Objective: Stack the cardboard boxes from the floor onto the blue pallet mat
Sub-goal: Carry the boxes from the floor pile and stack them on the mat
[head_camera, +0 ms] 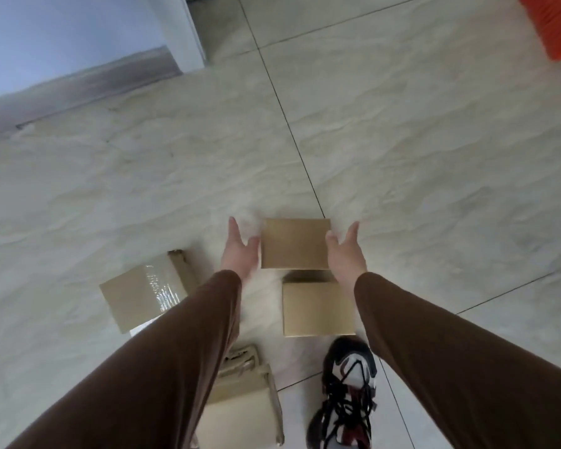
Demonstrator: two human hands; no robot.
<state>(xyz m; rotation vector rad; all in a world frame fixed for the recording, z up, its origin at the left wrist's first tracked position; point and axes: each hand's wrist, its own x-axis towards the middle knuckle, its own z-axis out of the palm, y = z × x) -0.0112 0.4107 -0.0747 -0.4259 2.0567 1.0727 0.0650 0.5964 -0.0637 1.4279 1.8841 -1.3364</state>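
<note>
On the tiled floor (402, 140) we list, left to right: taped box (143, 296); crumpled box (240, 409); our left hand (238, 254) and right hand (345, 254), fingers straight, flanking a small box (294, 244); another box (318, 307) just below; shoe (347, 390).

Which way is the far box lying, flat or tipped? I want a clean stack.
Flat: the far box shows one level, closed top face, between the open left hand and right hand.
</note>
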